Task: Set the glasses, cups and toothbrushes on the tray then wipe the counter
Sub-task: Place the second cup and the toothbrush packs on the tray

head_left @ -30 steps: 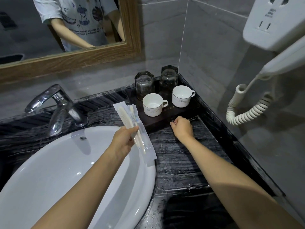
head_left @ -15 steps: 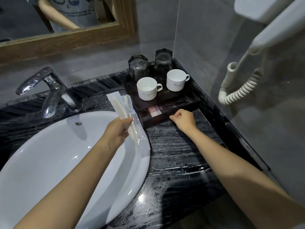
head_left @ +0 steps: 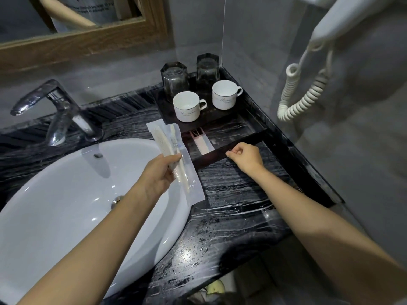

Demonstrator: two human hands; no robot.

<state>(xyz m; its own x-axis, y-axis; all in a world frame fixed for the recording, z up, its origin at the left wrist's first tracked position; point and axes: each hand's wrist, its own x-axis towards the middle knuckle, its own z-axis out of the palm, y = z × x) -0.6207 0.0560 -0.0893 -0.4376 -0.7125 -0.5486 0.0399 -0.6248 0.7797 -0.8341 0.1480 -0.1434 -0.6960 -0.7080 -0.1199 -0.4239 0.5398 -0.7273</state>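
1. Your left hand [head_left: 161,172] is pinching the wrapped toothbrushes [head_left: 176,159] about mid-length, fingers closed on the clear packets.
2. The packets are slanting over the sink [head_left: 66,194] rim, their upper ends reaching the near-left corner of the tray [head_left: 240,148].
3. Your right hand [head_left: 245,156] is resting against the tray's front edge, fingers curled loosely; whether it is gripping anything cannot be told.
4. Two cups [head_left: 187,106] are standing on the tray in front of two inverted glasses [head_left: 175,81].
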